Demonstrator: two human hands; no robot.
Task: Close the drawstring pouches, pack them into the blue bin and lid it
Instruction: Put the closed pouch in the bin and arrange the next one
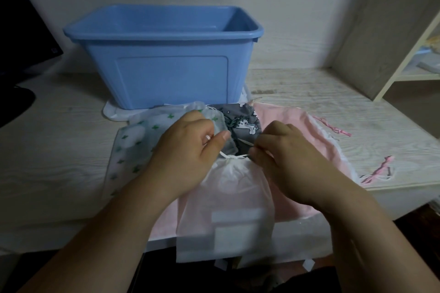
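White pouch [226, 200] lies at the middle of the desk's front edge. Its lower part hangs over that edge and its neck is gathered tight, pointing toward the back. Its drawstring [234, 156] runs out from the neck to both sides.

Left hand [188, 147]: fingers curled, thumb pressed against the forefinger, with a bit of white cord showing in the pinch. Right hand [285, 157]: fingertips pinched together on the drawstring just beside the neck. Both hands sit just behind the gathered neck, close to each other but not touching.

Blue bin [166, 74] stands upright toward the back of the desk [59, 150], left of centre, open at the top. What can be seen of its inside holds nothing. A flat white piece [112, 112] shows from under its front left corner; whether this is the lid cannot be told.

Other pouches lie between the bin and the hands:
- Green-star pouch [135, 143]: flat, left of the left hand and partly under it.
- Grey unicorn pouch [245, 123]: in front of the bin, between the two hands.
- Pink pouch [297, 116]: spread flat to the right and under the white pouch, with its pink cord [333, 128] trailing toward the right edge.

A dark screen [23, 31] stands at the back left corner. A shelf unit [416, 54] stands at the right.
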